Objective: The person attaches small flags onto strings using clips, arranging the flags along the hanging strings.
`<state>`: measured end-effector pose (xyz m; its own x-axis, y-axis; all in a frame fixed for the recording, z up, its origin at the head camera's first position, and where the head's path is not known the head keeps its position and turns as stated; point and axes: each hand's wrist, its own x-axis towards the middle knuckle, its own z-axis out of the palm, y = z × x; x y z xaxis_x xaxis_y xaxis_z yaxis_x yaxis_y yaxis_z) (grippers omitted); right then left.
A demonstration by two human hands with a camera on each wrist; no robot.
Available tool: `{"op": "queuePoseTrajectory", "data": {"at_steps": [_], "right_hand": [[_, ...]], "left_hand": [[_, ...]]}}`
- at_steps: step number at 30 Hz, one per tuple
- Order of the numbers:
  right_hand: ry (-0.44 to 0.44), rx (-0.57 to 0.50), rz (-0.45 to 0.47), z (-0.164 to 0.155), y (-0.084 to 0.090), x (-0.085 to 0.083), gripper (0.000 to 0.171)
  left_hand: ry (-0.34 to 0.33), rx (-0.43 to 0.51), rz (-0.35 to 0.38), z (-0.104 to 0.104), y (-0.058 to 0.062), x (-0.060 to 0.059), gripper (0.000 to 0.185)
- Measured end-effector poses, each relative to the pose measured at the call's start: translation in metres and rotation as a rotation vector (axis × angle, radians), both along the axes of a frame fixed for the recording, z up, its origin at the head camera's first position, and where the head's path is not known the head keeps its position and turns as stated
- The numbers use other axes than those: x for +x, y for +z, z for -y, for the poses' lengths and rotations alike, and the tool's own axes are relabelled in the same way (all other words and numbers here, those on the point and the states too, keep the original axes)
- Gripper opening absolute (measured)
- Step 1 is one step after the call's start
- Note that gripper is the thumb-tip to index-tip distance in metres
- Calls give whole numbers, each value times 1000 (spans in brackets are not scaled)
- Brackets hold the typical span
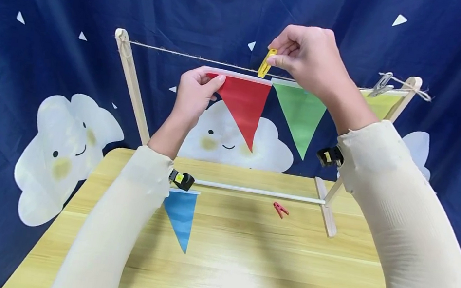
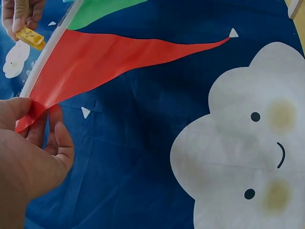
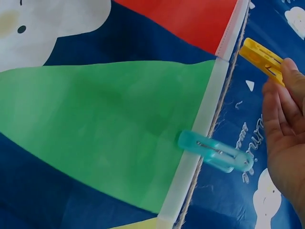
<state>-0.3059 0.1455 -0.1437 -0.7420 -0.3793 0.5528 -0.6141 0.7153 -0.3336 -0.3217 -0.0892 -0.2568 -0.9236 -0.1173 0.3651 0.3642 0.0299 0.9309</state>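
Note:
Between thumb and fingers my left hand point(image 1: 195, 91) pinches the upper left corner of a red pennant point(image 1: 247, 102), its white top edge held along the twine point(image 1: 172, 51). My right hand point(image 1: 310, 52) pinches a yellow clothespin point(image 1: 267, 63) at the twine, above the pennant's right end. In the right wrist view the yellow clothespin's point(image 3: 262, 58) tip is close to the twine, beside the seam where red meets green. A green pennant point(image 1: 299, 112) hangs to the right, with a teal clothespin point(image 3: 214, 150) clamped on its white edge and the twine.
A yellow pennant point(image 1: 381, 105) hangs at the right under a grey clip point(image 1: 381, 84). The twine spans a wooden frame's posts point(image 1: 132, 86). On the table point(image 1: 283, 269) lie a blue pennant point(image 1: 181, 218), partly behind the left sleeve, and a red clothespin point(image 1: 280, 209).

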Motion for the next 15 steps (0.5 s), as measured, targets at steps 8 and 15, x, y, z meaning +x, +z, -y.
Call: {"op": "queuePoseTrajectory", "data": {"at_steps": [8, 15], "right_hand": [[-25, 44, -2, 15, 3, -6, 22], [-42, 70, 41, 19, 0, -10, 23]], "left_hand": [[5, 16, -10, 2, 2, -4, 22], [-2, 34, 3, -1, 3, -5, 23]]}}
